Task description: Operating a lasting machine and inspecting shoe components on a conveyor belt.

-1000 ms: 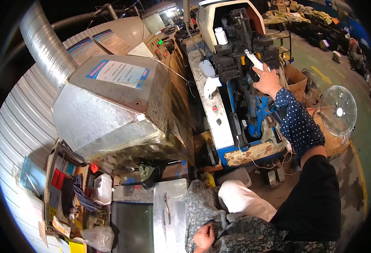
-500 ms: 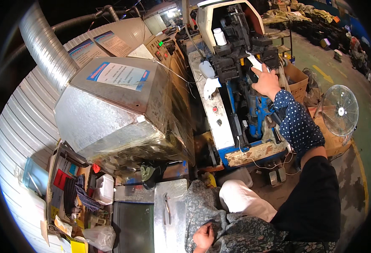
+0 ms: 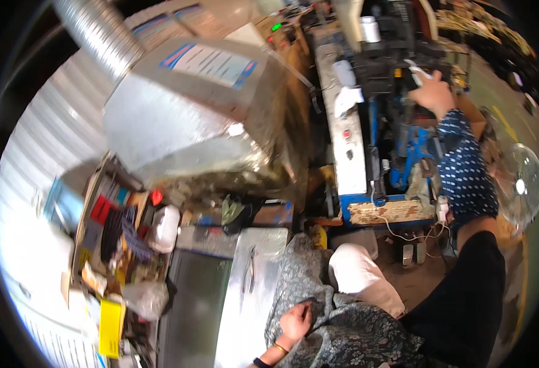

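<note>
At the far right, my right hand (image 3: pixel 434 95) reaches to the black and blue machine (image 3: pixel 413 153). Its fingers close on a white elongated piece (image 3: pixel 418 72) on the machine's dark upper part; blur hides what kind of piece it is. A dotted blue sleeve covers that forearm. My left hand (image 3: pixel 295 321) rests low in the middle, on the dark floral apron (image 3: pixel 355 331) over my lap. Those fingers are curled in, and whatever they may hold is hidden. Left of the apron, pliers (image 3: pixel 248 270) lie on a pale metal surface (image 3: pixel 239 319).
A large metal hood (image 3: pixel 177 113) with a duct (image 3: pixel 98 37) fills the left. Below it stands a cluttered box (image 3: pixel 82 227) with cloth and a white container (image 3: pixel 164 229). A round fan (image 3: pixel 519 186) is at the right. White cables (image 3: pixel 398 235) and pedals (image 3: pixel 413 253) lie under the machine.
The whole view has shifted, so the machine and hood now appear farther right and higher. My right hand stays at the white piece. More of my left wrist shows, with its bands.
</note>
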`<state>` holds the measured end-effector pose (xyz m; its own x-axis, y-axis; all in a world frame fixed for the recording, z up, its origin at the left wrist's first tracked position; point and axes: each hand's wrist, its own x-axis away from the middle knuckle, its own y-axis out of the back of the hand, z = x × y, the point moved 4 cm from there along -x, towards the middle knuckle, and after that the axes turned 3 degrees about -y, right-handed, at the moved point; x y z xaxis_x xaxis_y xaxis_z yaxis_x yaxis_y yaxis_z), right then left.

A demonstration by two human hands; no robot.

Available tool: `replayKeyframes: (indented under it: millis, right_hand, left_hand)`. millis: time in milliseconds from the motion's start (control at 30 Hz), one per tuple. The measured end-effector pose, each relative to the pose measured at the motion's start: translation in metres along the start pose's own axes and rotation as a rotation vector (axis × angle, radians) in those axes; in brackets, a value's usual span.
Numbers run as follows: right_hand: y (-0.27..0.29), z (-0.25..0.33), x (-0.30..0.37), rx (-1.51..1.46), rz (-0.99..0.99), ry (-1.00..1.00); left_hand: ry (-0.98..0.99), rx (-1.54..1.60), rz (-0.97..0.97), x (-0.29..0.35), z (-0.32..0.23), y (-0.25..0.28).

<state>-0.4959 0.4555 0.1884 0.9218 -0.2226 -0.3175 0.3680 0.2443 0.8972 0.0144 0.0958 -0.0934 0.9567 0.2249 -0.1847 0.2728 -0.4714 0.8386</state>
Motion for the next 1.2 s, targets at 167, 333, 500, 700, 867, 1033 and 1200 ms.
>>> replayKeyframes:
  millis: [167, 333, 500, 700, 867, 1033, 1200]
  right_hand:
    - [-0.017, -0.008, -0.017, -0.003, -0.018, 0.136]
    - [-0.022, -0.011, -0.027, 0.048, -0.013, 0.075]
    - [-0.014, -0.007, -0.011, -0.006, -0.012, 0.053]
    - [-0.001, -0.006, 0.003, 0.009, 0.02, -0.048]
    - [0.005, 0.002, 0.021, -0.007, -0.021, -0.049]
    - [-0.012, -0.002, 0.061, 0.075, -0.203, 0.04]
    - [-0.015, -0.028, 0.067, 0.043, -0.012, 0.054]
  left_hand:
    - [0.027, 0.056, 0.017, 0.002, 0.003, 0.003]
    - [0.003, 0.16, -0.021, 0.007, 0.006, 0.009]
    - [-0.054, 0.212, -0.012, 0.012, 0.009, 0.01]
    - [0.01, 0.244, -0.016, 0.012, 0.016, 0.007]
    - [0.038, 0.259, -0.002, 0.015, 0.019, 0.005]
    - [0.051, 0.262, 0.016, 0.015, 0.021, 0.004]
    - [0.021, 0.242, 0.024, 0.017, 0.02, 0.004]
